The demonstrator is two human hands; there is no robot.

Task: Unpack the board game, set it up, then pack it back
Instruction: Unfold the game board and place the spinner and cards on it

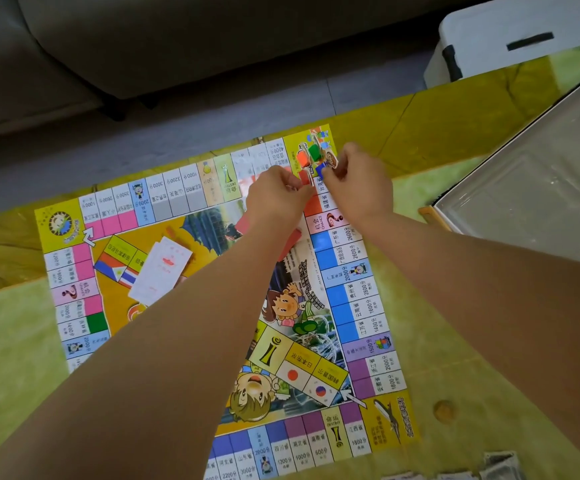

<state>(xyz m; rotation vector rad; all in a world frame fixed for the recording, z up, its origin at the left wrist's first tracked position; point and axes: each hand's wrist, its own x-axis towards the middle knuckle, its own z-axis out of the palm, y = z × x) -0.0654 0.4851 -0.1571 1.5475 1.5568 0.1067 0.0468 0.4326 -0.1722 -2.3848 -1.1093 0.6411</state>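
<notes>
My right hand is curled, with thumb and forefinger pinching a flat cardboard cartoon-figure pawn by its lower edge. My left hand is likewise curled. It pinches what appears to be a red-based pawn, though blur prevents certainty.

Both pinches meet over the yellow far-right corner square of the multicoloured paper game board. Just beyond the fingertips sit an orange plastic base and a green plastic base, close together. A blue plastic base lies just beside my right thumb.

This cluster lies ahead of both hands, and the right hand is marginally nearer. The held cartoon pawn's long axis stands roughly upright, printed face toward me. A white stack of red-printed cards lies well apart, left of centre on the board.

Judgement: pawns are being handled at this corner, and packing has not begun.
</notes>
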